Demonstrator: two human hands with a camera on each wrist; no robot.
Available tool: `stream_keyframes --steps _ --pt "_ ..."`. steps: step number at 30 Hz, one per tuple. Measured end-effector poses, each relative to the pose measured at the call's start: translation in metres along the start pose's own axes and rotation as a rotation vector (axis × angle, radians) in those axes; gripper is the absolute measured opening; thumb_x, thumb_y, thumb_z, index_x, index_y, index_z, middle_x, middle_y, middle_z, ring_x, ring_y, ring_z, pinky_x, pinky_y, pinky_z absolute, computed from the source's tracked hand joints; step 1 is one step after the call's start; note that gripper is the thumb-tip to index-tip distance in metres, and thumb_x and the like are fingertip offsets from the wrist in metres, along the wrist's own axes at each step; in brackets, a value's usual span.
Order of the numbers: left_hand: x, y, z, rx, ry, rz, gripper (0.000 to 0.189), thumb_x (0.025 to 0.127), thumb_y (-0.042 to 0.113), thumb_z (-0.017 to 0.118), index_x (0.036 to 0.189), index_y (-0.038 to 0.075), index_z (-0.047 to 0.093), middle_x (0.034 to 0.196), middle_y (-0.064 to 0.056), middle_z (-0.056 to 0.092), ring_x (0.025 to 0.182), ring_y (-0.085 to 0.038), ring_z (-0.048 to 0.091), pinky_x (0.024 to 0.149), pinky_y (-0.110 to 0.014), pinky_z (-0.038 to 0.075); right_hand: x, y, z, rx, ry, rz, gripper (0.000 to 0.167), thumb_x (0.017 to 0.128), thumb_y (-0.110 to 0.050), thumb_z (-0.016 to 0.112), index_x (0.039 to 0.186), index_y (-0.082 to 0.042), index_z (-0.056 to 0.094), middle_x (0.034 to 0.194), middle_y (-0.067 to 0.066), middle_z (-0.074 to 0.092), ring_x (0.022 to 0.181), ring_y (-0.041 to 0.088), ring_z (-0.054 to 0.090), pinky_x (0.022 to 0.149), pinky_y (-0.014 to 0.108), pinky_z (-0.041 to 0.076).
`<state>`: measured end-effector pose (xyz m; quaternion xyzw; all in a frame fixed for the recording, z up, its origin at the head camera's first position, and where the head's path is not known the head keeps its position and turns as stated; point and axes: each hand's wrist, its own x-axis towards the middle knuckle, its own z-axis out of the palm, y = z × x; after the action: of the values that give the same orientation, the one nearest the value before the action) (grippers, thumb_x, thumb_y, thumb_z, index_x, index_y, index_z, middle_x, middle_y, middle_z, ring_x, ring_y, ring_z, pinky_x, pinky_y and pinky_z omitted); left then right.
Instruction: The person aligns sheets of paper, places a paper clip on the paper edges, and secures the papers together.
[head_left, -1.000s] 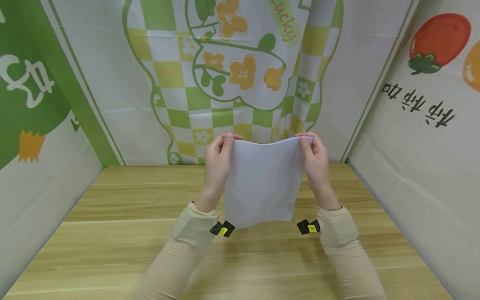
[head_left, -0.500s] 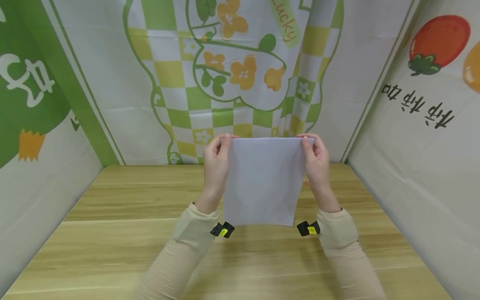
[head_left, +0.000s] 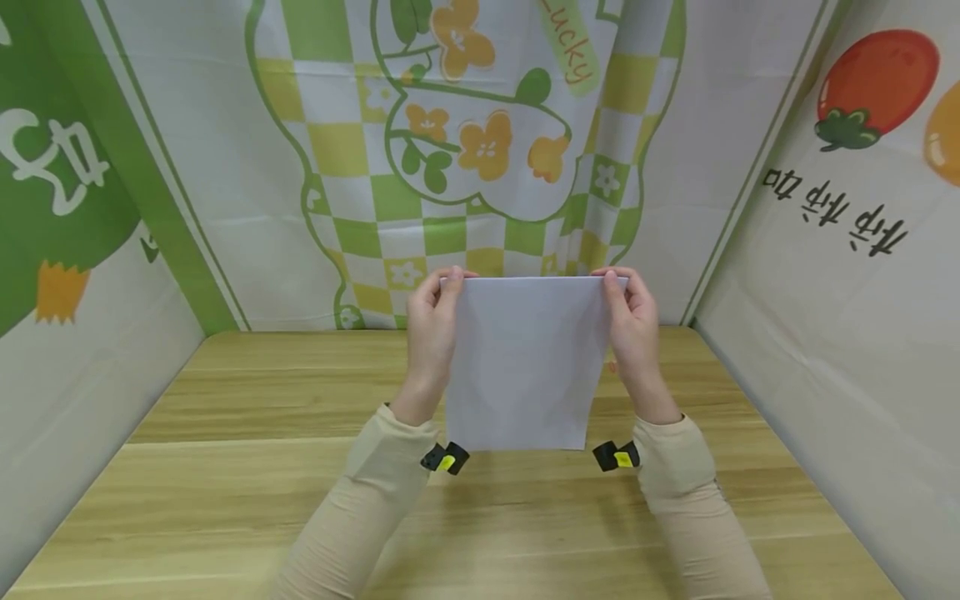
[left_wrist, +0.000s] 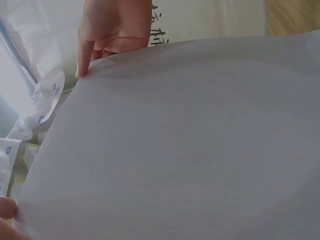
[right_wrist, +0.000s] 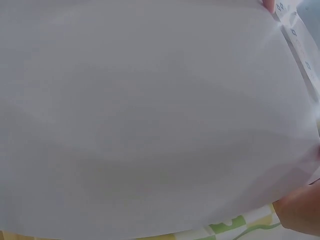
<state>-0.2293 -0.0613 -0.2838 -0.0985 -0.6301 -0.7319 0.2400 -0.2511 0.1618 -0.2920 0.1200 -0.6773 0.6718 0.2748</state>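
A plain white sheet of paper hangs upright above the table in the head view, its top edge nearly straight. My left hand pinches its top left corner, thumb on the side facing me. At the opposite top corner, my right hand grips in the same way. The paper fills most of both wrist views; across it in the left wrist view, the right hand holds the far corner. Fingers behind the sheet are mostly hidden.
Under the hands lies a wood-grain table. A small reddish spot shows beside the paper's right edge. Printed cloth with a checkered pattern hangs behind, and printed cloth walls stand at both sides. Each sleeve cuff carries a black strap piece.
The paper's top edge sagged in the middle one second ago and is now pulled nearly straight; its lower edge has evened out. Both hands have barely shifted and keep their hold.
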Motion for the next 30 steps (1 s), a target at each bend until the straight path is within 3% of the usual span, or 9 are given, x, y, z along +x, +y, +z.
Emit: stream_keyframes --steps 11,17,23,30 --pt "-0.001 0.003 0.002 0.007 -0.001 -0.026 0.031 0.097 0.029 0.053 0.096 0.0 0.064 0.097 -0.006 0.063 0.083 -0.016 0.052 0.076 -0.026 0.039 -0.002 -0.007 0.001 -0.012 0.013 0.048 0.014 0.096 -0.029 0.055 0.094 -0.016 0.061 0.087 -0.009 0.062 0.077 0.008 0.055 0.067 0.023 0.043" --pt "0.0 0.002 -0.001 0.049 -0.012 -0.006 0.029 0.098 0.026 0.053 0.095 0.001 0.065 0.087 -0.004 0.06 0.074 -0.013 0.048 0.067 -0.023 0.035 -0.004 -0.011 -0.001 -0.012 -0.002 0.071 0.013 0.097 -0.027 0.054 0.093 -0.016 0.061 0.087 -0.009 0.063 0.078 0.009 0.055 0.067 0.025 0.043" --pt "-0.001 0.002 -0.001 0.06 -0.027 0.001 0.027 0.098 0.026 0.052 0.095 0.002 0.066 0.091 -0.005 0.062 0.079 -0.014 0.052 0.07 -0.024 0.039 -0.005 -0.013 0.0 -0.024 -0.002 0.07 0.014 0.097 -0.027 0.054 0.094 -0.015 0.061 0.085 -0.008 0.062 0.076 0.008 0.055 0.066 0.025 0.043" --pt "-0.003 0.008 -0.001 0.067 -0.038 -0.006 0.028 0.098 0.028 0.052 0.097 0.004 0.065 0.084 -0.003 0.057 0.074 -0.015 0.048 0.067 -0.025 0.036 -0.005 -0.018 -0.001 -0.038 0.005 0.061 0.014 0.097 -0.026 0.053 0.095 -0.015 0.061 0.085 -0.008 0.061 0.077 0.009 0.054 0.069 0.026 0.041"
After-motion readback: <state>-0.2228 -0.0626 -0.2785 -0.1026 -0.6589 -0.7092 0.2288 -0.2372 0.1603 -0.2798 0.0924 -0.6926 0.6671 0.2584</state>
